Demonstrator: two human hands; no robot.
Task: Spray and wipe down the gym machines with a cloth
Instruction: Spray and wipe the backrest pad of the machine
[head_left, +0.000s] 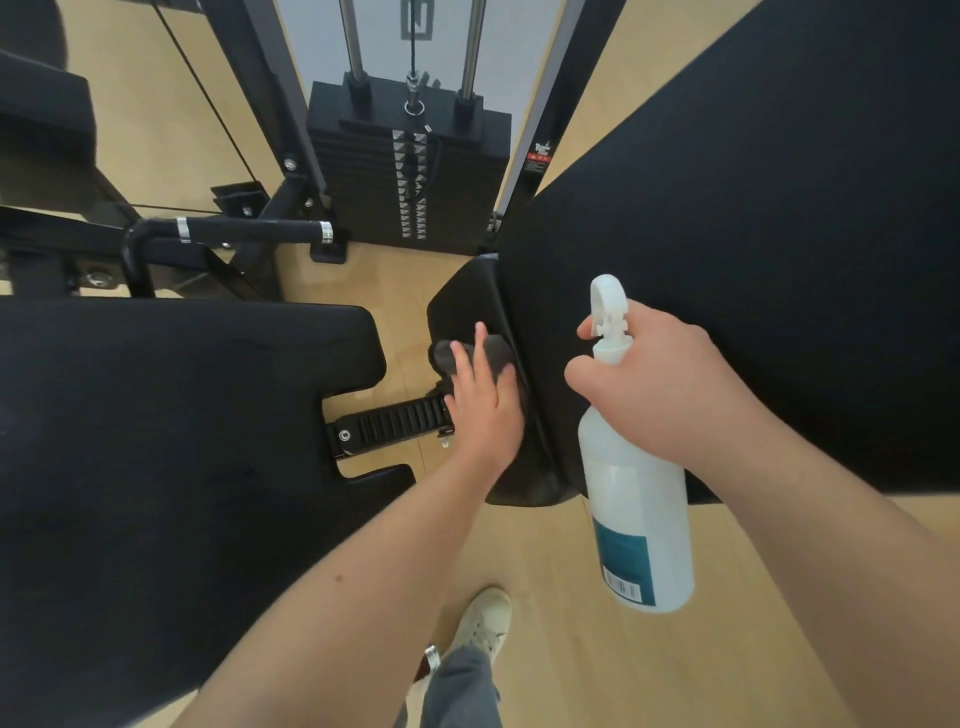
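At the centre of the frame a dark cloth (497, 349) is pressed against a small black pad (462, 296) by the left grip (485, 410), fingers laid straight. Just to its right, a white spray bottle (639, 509) is held by the neck in the right grip (670, 384), fingers curled round it, before a black backrest (779, 208). A weight stack (410, 171) is seen at upper centre

spray bottle (636, 499): white translucent plastic, smooth, teal paper label | cloth (493, 353): dark grey soft fabric, matt | seat pad (457, 306): black upholstery, smooth, faint sheen | back pad (779, 208): black, matt | guide rods (352, 36): polished metal | weight stack (363, 176): black matt metal | floor (571, 597): light wood-look, satin
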